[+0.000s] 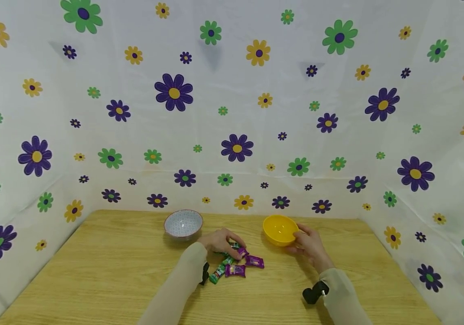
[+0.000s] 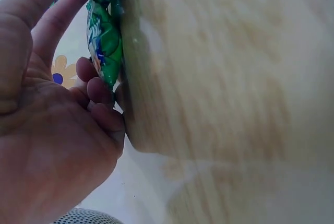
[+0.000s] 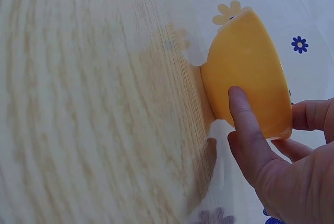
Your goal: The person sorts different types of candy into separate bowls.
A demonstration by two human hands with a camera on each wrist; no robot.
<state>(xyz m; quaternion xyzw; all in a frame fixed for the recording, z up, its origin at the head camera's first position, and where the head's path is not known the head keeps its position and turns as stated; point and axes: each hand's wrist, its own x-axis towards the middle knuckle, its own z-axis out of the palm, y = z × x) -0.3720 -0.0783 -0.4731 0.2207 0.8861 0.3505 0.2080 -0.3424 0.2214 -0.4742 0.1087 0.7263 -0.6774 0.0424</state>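
Note:
My left hand (image 1: 220,241) is over a small pile of wrapped candies. Its thumb and index finger pinch a purple-wrapped candy (image 1: 241,252). Under and beside that hand lie green-wrapped candies (image 1: 218,273), and one green candy (image 2: 104,44) appears close to the curled fingers in the left wrist view. Two more purple candies (image 1: 254,261) lie just right of the pile. My right hand (image 1: 310,246) grips the yellow bowl (image 1: 277,234) at its right side. In the right wrist view, fingers press the yellow bowl's outer wall (image 3: 245,67) and touch its rim; its base is on the table.
A patterned grey-blue bowl (image 1: 183,225) with a red rim stands at the back, left of the candies. The wooden table (image 1: 114,271) is enclosed at the back and sides by a white flowered sheet (image 1: 215,122).

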